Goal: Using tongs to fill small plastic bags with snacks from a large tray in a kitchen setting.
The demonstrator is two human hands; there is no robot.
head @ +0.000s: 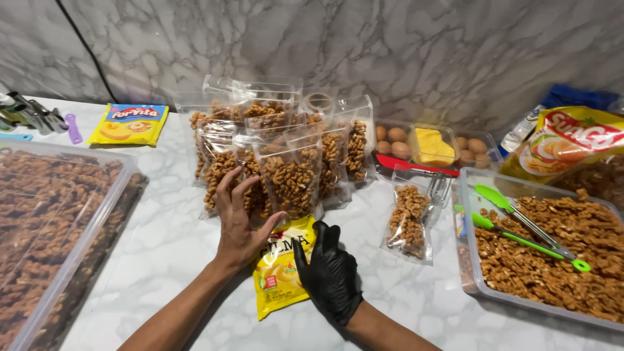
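Your bare left hand (239,221) is resting with fingers spread apart against the front of the standing clear pouches of brown twisted snacks (279,153), gripping nothing; the pouches are crowding together in a cluster at the middle of the white marbled counter (162,247), close to the marble wall (390,52). Your right hand (329,273), wearing a black glove, is lying flat and open on the counter, its fingers touching the edge of a yellow sachet (279,273) that is lying between your two hands, just in front of the pouches. To the right, one filled pouch (408,221) is lying apart from the cluster. Beyond it, a clear tub of loose snacks (552,260) is holding green-tipped tongs (526,227). Behind are sitting a tray of eggs (396,142), a small yellow-filled container (434,146), a red-handled tool (416,166) and a large yellow bag (565,140). On your left, a lidded clear bin of snacks (58,221) is filling the edge, with a yellow packet (130,123) and a purple tool (73,129) lying behind it.
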